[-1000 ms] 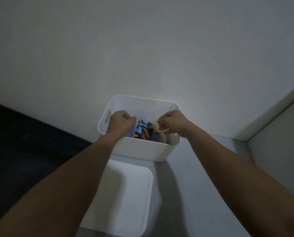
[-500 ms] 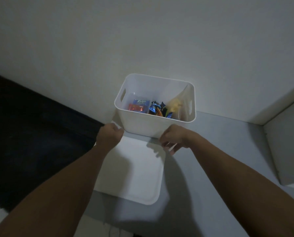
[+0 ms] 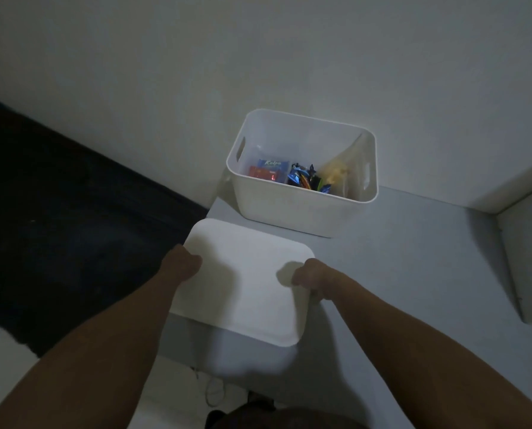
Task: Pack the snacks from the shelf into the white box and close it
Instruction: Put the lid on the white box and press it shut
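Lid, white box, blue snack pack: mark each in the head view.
lid (image 3: 246, 274), head view, bare top face between the hands
white box (image 3: 289, 209), head view, near outer wall
blue snack pack (image 3: 272, 164), head view, printed top face

Near wall of the white box hides the lower snacks; fingers of both hands curl unseen beneath the lid; forearms cropped at the bottom edge.

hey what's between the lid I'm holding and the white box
Nothing. In the head view only a narrow bare strip of the grey shelf separates the lid from the white box.
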`<state>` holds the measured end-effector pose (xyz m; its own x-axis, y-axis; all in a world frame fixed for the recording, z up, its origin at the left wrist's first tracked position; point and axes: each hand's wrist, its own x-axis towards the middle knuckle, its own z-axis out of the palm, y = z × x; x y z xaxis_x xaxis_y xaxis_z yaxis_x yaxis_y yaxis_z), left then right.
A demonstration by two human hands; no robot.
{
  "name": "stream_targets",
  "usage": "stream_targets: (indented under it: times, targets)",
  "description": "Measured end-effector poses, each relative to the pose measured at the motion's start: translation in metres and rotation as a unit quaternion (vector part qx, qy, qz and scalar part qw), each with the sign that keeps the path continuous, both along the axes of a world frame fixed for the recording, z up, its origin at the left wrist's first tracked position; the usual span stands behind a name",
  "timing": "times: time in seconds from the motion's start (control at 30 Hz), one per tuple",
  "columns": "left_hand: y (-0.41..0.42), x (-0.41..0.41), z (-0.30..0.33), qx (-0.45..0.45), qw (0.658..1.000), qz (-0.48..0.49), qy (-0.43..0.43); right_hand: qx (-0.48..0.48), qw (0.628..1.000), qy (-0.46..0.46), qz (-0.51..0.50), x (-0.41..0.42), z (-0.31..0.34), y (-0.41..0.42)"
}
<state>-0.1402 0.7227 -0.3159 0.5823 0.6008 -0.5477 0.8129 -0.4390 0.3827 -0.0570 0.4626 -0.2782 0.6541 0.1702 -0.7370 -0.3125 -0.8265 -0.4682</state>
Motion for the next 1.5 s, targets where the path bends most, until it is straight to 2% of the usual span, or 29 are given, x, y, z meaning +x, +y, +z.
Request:
stream_targets:
  times: [0.23,0.4,0.6,0.73,0.83,0.93,1.03,1.17,1.3,1.5]
  targets:
    - [0.005,0.001,0.003,-0.044,0.996,0.072,-0.029,0.018,0.998,-0.001,-0.065,-0.002,0.002,-0.001]
    - [0.019,-0.004,0.004,-0.027,0.983,0.159,-0.084,0.045,0.985,0.02,-0.167,0.004,0.014,0.001]
    - [0.03,0.008,0.024,0.024,0.956,0.259,-0.137,0.074,0.99,-0.046,-0.107,0.014,0.048,0.017]
    - [0.034,0.023,0.049,0.05,0.93,0.317,-0.179,0.061,0.985,-0.157,-0.035,0.024,0.074,0.026]
    - [0.034,0.041,0.074,0.061,0.922,0.311,-0.22,0.063,0.967,-0.245,-0.03,0.039,0.094,0.03]
    - [0.033,0.067,0.101,0.059,0.913,0.303,-0.267,0.075,0.952,-0.291,-0.061,0.06,0.115,0.026]
    - [0.028,0.096,0.128,0.061,0.911,0.276,-0.301,0.076,0.931,-0.336,-0.123,0.077,0.138,0.015]
    - [0.017,0.13,0.152,0.018,0.906,0.233,-0.354,0.063,0.901,-0.378,-0.202,0.101,0.159,-0.006]
    - [0.005,0.156,0.164,-0.005,0.91,0.182,-0.371,0.062,0.891,-0.394,-0.217,0.125,0.167,-0.023]
    - [-0.012,0.183,0.171,-0.006,0.933,0.101,-0.347,0.07,0.892,-0.379,-0.237,0.157,0.16,-0.04]
